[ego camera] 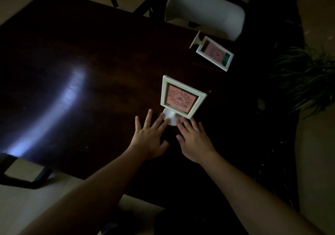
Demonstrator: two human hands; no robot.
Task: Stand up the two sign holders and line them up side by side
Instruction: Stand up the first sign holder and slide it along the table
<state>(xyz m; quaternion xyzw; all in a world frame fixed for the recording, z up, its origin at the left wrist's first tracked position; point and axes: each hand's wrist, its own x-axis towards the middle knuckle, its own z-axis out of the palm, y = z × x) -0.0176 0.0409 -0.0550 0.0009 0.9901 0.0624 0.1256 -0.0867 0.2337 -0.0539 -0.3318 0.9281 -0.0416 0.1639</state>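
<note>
One white sign holder with a pink card stands upright on its round base near the middle of the dark table. My left hand lies flat, fingers spread, its fingertips touching the left side of that base. My right hand is also spread flat, its fingertips at the base's right side. Neither hand grips anything. A second white sign holder with a pink card lies flat on the table at the far right, its base pointing away to the left.
A white chair stands behind the table's far edge, close to the lying holder. A green plant is off the table's right side. A bright reflection crosses the table's left part. A dark chair frame is at the near left.
</note>
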